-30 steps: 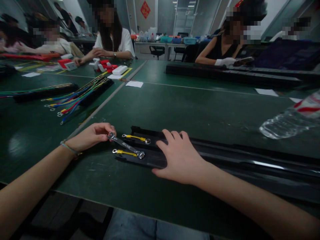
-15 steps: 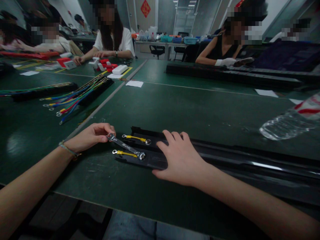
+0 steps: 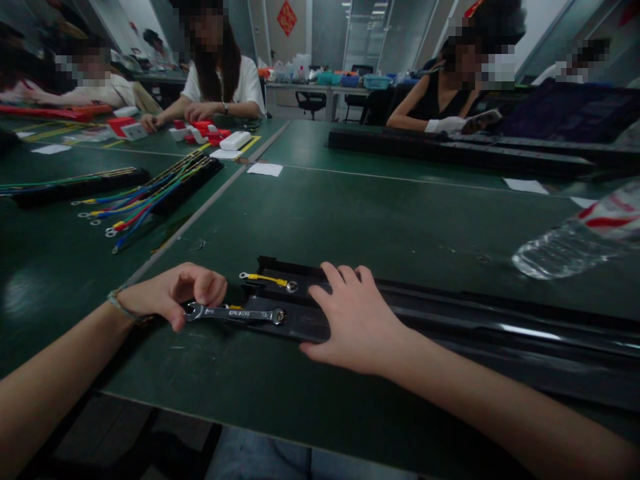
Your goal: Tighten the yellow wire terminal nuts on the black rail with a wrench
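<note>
A silver combination wrench (image 3: 235, 313) lies across the end of a long black metal channel (image 3: 450, 310), its ring end over the nut of the nearer yellow wire. My left hand (image 3: 193, 290) has curled fingers and its thumb at the wrench's open-jaw end. The wrench covers most of the nearer yellow wire (image 3: 234, 307). The farther short yellow wire (image 3: 267, 279), with ring lugs, is fixed at a round nut (image 3: 291, 287). My right hand (image 3: 355, 320) spans the channel with spread fingers, the thumb at its near edge and the fingertips toward its far side.
Bundles of coloured wires with ring lugs (image 3: 165, 197) lie to the left. A clear plastic bottle (image 3: 565, 240) lies at the right. Paper slips (image 3: 265, 170) are on the green table (image 3: 380, 213). Across it, co-workers sit near red-and-white parts (image 3: 200, 132) and another black channel (image 3: 400, 143).
The wrench's open end has swung toward me, with my left hand moving along. The wrench now covers more of the nearer yellow wire. My right hand stays on the channel.
</note>
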Demonstrator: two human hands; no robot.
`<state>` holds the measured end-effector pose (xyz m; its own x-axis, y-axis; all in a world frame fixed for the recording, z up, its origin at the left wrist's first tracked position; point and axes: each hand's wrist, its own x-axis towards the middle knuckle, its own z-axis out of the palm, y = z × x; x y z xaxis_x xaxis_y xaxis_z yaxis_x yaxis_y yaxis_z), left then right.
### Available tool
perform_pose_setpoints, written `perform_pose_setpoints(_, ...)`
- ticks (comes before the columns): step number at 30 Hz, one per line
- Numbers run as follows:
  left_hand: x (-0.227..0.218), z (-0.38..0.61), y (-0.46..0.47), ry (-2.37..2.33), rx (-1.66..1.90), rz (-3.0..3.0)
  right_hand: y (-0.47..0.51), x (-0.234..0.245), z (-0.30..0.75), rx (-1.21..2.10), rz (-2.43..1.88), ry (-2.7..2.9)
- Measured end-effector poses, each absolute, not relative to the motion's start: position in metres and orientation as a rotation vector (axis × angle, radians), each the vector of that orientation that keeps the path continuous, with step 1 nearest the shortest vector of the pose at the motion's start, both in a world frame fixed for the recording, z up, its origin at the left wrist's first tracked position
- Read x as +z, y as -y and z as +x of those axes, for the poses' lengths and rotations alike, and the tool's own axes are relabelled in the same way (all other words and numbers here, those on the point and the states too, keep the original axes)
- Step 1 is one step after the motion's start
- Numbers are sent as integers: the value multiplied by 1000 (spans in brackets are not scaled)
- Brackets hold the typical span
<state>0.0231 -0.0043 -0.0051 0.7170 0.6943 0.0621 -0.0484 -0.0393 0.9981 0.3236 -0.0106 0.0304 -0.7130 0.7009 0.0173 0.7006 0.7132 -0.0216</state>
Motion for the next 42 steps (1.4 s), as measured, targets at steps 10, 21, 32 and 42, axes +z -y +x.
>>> perform_pose_setpoints(10, -11, 16, 4, -736, 831, 1491, 9, 31, 324, 47, -1175, 2907)
perform_pose_setpoints(21, -14, 13, 2, -988, 896, 1527, 9, 30, 324, 28, -1171, 2893)
perform_pose_setpoints(32, -12, 10, 3, -900, 831, 1541, 10, 30, 323, 2, -1187, 2903)
perform_pose_setpoints(42, -3, 19, 10, -627, 658, 1529, 9, 32, 323, 44, -1187, 2904)
